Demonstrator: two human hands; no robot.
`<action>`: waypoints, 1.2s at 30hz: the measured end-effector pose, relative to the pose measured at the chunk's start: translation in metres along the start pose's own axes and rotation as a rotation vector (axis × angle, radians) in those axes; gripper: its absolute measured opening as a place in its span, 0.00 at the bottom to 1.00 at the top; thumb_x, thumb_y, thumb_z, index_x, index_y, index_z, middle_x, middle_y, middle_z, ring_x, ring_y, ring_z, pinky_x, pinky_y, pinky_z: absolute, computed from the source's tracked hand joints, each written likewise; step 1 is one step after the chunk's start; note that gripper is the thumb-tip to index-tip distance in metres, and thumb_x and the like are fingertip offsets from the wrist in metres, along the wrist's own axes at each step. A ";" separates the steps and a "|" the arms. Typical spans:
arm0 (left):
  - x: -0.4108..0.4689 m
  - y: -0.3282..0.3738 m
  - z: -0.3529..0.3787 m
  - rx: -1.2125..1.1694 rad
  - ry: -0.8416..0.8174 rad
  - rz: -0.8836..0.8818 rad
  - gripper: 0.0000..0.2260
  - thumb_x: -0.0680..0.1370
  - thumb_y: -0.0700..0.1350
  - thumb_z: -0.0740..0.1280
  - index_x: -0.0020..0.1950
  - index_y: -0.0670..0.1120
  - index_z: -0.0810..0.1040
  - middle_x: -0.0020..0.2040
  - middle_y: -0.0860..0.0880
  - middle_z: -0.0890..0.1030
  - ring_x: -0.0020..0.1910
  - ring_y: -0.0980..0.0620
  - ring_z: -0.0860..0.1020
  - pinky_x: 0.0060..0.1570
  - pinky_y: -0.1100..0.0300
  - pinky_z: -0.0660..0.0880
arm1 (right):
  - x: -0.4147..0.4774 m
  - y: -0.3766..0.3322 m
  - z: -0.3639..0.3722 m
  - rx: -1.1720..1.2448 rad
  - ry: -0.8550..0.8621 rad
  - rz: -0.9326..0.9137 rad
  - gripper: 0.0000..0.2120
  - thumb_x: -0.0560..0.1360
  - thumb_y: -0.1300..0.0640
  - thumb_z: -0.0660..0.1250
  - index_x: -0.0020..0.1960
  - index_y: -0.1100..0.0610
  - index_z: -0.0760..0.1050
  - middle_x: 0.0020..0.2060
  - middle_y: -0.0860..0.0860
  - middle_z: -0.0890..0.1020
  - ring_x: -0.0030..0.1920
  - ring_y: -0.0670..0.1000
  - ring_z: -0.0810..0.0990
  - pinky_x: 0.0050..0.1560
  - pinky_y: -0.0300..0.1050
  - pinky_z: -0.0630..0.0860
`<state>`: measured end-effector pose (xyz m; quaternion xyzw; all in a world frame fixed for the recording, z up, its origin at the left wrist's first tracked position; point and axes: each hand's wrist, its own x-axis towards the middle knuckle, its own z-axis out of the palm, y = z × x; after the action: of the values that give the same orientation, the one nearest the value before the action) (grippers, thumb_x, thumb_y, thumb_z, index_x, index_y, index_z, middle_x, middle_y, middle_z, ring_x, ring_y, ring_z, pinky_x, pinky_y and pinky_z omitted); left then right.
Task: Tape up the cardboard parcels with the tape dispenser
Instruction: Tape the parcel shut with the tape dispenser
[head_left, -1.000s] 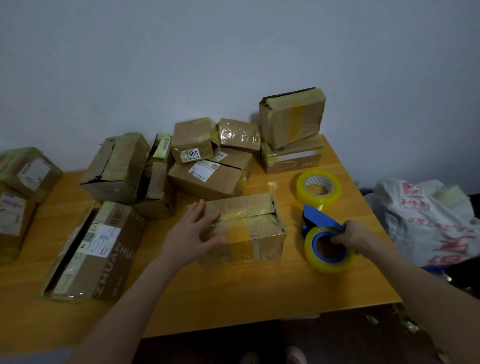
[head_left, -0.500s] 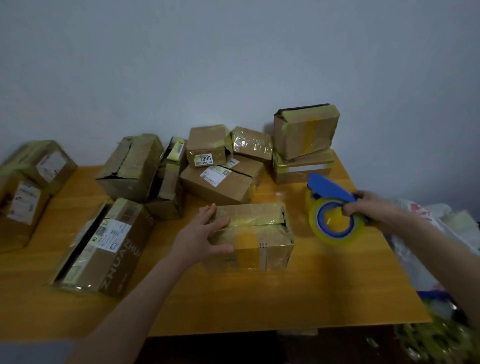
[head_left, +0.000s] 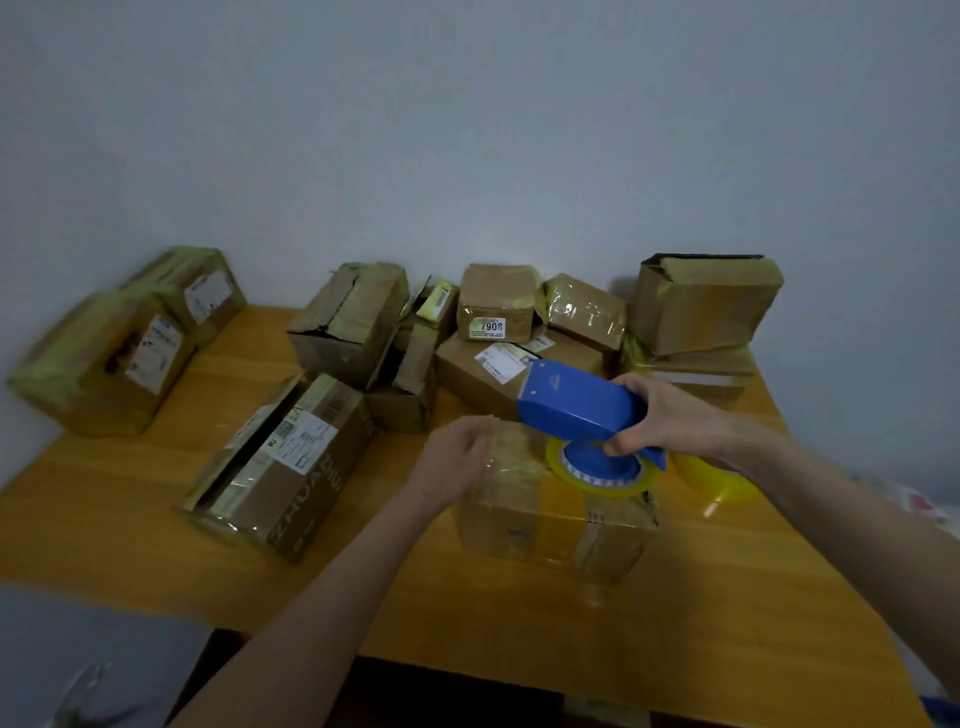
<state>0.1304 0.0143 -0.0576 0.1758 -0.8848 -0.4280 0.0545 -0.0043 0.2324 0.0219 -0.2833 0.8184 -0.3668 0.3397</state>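
Blurred by motion: the left hand (head_left: 457, 462), over the near-left top of the parcel (head_left: 550, 525), fingers curled inward. Cannot tell whether pinching a tape end or nothing. Hidden behind the tape dispenser (head_left: 582, 405): the parcel's far top edge and a corner of the labelled box (head_left: 467, 374) behind it. Half covered by the right wrist: a spare tape roll (head_left: 722, 480) near the tabletop's right edge. Cut off at lower right: the near-right corner of the tabletop (head_left: 519, 623), with something pale beyond it, too smeared to name.

Crowded along the far edge by a heap of taped boxes (head_left: 701, 306), with two more boxes (head_left: 104, 364) at the far-left corner and a long box (head_left: 291, 467) lying askew left of centre, near the left wrist. Bare wood along the whole near edge in front of the parcel, and a narrow strip toward the right edge.

Gripped in the right hand (head_left: 675, 421), fingers and thumb wrapped round its blue body: the dispenser, above the parcel's far-right top, with its yellowish roll (head_left: 597, 483) facing down, touching or almost touching the cardboard. Left hand just beside that roll, slightly apart from it.
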 end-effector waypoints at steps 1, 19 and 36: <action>0.000 0.003 -0.003 -0.165 0.069 -0.078 0.14 0.81 0.45 0.60 0.66 0.48 0.74 0.65 0.48 0.76 0.60 0.56 0.75 0.56 0.61 0.74 | 0.000 0.002 -0.001 0.000 -0.001 0.000 0.23 0.66 0.65 0.76 0.55 0.51 0.71 0.51 0.51 0.78 0.50 0.50 0.80 0.49 0.42 0.77; 0.008 0.042 0.009 -0.895 -0.143 -0.481 0.13 0.79 0.43 0.66 0.62 0.41 0.76 0.49 0.45 0.83 0.46 0.51 0.82 0.38 0.60 0.78 | -0.002 0.018 -0.004 -0.020 -0.038 -0.060 0.25 0.66 0.65 0.76 0.56 0.51 0.69 0.51 0.50 0.78 0.46 0.43 0.81 0.40 0.33 0.76; 0.005 0.038 -0.017 -0.582 0.090 -0.381 0.02 0.76 0.41 0.68 0.47 0.46 0.79 0.40 0.47 0.81 0.37 0.54 0.81 0.31 0.67 0.76 | 0.001 -0.015 -0.002 -0.339 -0.005 -0.259 0.28 0.68 0.55 0.76 0.63 0.42 0.67 0.50 0.40 0.76 0.48 0.42 0.78 0.40 0.31 0.73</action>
<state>0.1199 0.0215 -0.0178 0.3338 -0.6737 -0.6565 0.0604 -0.0031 0.2240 0.0343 -0.4400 0.8244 -0.2636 0.2391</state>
